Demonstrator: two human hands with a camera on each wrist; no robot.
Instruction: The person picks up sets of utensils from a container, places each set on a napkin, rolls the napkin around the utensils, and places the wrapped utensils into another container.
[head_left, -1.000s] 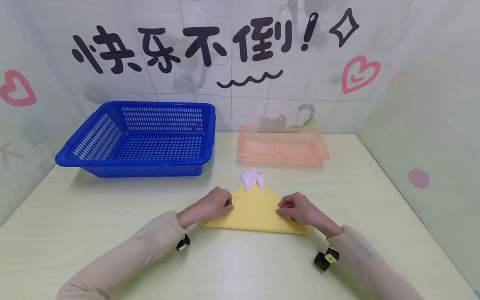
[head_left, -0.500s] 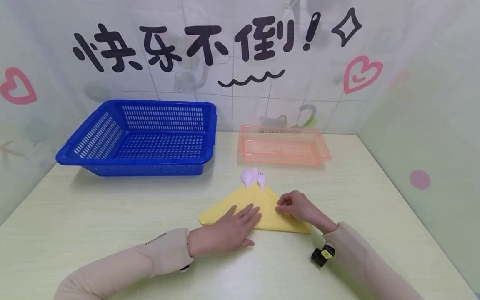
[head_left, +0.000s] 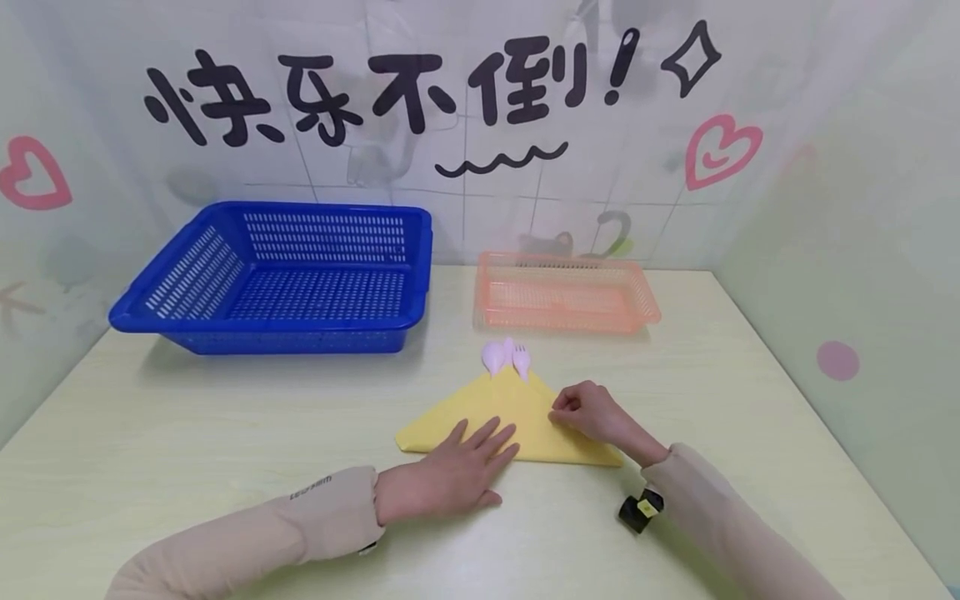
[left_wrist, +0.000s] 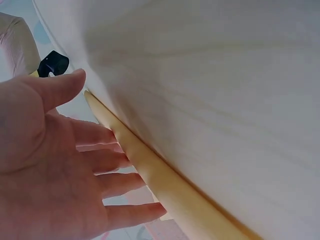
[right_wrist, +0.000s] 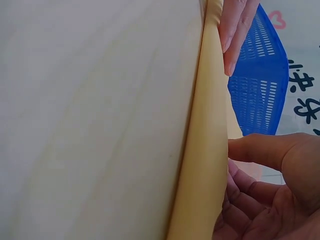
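A yellow napkin, folded into a triangle, lies on the table. From its top point stick out the heads of a pale purple spoon and fork, with a third purple piece between them; their handles are hidden under the cloth. My left hand lies across the napkin's front left part with fingers straight and spread. At the right slanting side, my right hand pinches the cloth with thumb and curled fingers. The right wrist view shows that thumb against the napkin's edge.
A large blue basket stands at the back left of the table. To its right is a shallow pink basket, behind the cutlery. A printed curtain closes off the back.
The left hand has let go of the napkin's left side, moved right and toward the front, and now lies flat on the cloth. The right hand has hardly moved.
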